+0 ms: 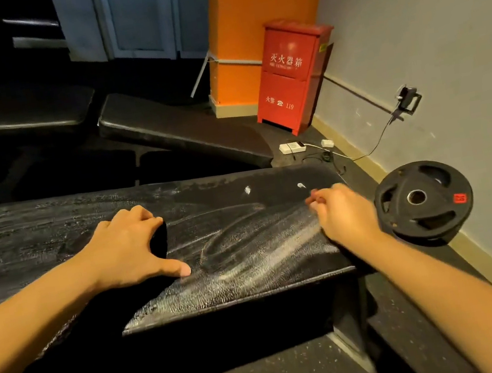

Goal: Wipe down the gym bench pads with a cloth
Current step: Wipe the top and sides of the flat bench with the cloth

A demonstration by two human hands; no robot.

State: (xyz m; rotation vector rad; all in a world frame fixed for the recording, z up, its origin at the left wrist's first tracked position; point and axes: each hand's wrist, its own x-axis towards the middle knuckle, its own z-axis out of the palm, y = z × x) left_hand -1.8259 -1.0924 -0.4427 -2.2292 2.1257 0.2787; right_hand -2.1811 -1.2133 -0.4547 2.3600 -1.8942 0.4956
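Observation:
A black gym bench pad (247,250) with a cracked, streaked surface runs across the middle of the view. My left hand (129,248) rests on it, fingers curled over a black cloth (159,242) that spreads down toward the pad's front edge, thumb stretched out on the pad. My right hand (341,213) hovers at the pad's right end with its fingers curled in; nothing shows inside them. Two small white specks (247,190) lie on the pad beyond the hands.
Two more black bench pads (182,128) stand behind. A black weight plate (422,198) leans on the right wall. A red fire extinguisher box (291,74) stands by an orange pillar (246,26). A power strip (292,147) and cables lie on the floor.

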